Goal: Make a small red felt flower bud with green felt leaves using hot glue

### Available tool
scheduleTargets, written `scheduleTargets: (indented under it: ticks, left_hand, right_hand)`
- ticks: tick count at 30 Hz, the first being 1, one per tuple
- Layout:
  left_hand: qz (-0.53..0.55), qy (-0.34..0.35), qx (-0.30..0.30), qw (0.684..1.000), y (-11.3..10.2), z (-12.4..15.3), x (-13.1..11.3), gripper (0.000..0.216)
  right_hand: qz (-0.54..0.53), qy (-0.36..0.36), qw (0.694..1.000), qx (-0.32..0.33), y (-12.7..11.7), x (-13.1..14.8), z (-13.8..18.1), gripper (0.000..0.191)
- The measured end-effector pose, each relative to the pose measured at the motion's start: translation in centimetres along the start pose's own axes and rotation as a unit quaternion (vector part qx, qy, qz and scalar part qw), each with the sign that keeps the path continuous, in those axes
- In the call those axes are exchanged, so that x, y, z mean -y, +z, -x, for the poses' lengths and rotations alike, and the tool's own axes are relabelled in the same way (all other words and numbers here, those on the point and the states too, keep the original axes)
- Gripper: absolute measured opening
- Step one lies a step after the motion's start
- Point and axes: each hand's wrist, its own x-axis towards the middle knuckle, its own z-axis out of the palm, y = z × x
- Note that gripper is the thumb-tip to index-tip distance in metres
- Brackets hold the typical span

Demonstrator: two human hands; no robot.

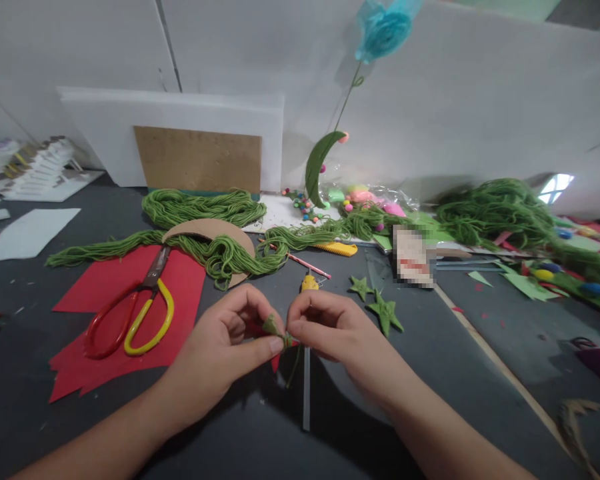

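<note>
Between thumb and fingers, my left hand pinches a small red paper star partly wrapped in green yarn. My right hand is closed in a pinch right beside it, at the yarn; a loose strand hangs below its fingertips. Beneath my hands lies a glue gun with a yellow tip, its clear glue stick pointing toward me. Two stars covered in green yarn, a smaller one and a larger one, rest just beyond my right hand. My fingers hide much of the red star.
Scissors with red and yellow handles lie on red paper at left. Behind are green yarn skeins, a cardboard crescent, a yellow cutter and a pencil. A green crescent stands near the wall.
</note>
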Motion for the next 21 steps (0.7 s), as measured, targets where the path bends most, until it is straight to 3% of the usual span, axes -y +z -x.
scheduleTargets:
  ticks: [8, 13, 15, 17, 18, 19, 21]
  left_hand:
    - [-0.028, 0.061, -0.055, 0.996, 0.0, 0.2, -0.2, 0.018]
    - [-0.001, 0.083, -0.078, 0.994, -0.3, 0.2, 0.1, 0.019]
    - [0.034, 0.072, -0.079, 0.994, -0.4, 0.0, 0.4, 0.021]
    - [0.063, 0.055, -0.086, 0.993, -0.5, -0.3, 0.5, 0.021]
    - [0.072, 0.048, -0.092, 0.992, -0.5, -0.4, 0.6, 0.021]
    - [0.077, 0.042, -0.098, 0.991, -0.5, -0.5, 0.6, 0.021]
    - [0.072, 0.034, -0.109, 0.991, -0.5, -0.5, 0.5, 0.021]
  right_hand:
    - [-0.210, 0.128, 0.966, 0.074, 0.3, -0.7, 0.2, 0.008]
    - [-0.227, 0.153, 0.957, 0.092, 0.7, -0.7, 0.2, 0.012]
    - [-0.159, 0.109, 0.979, 0.065, 0.9, -0.8, 0.2, 0.012]
    - [-0.012, 0.005, 1.000, 0.008, 1.1, -0.9, 0.4, 0.009]
    - [0.084, -0.064, 0.994, -0.024, 1.2, -1.0, 0.5, 0.009]
    - [0.184, -0.134, 0.972, -0.052, 1.2, -1.1, 0.7, 0.010]
    - [0.361, -0.252, 0.893, -0.089, 1.4, -1.3, 1.0, 0.015]
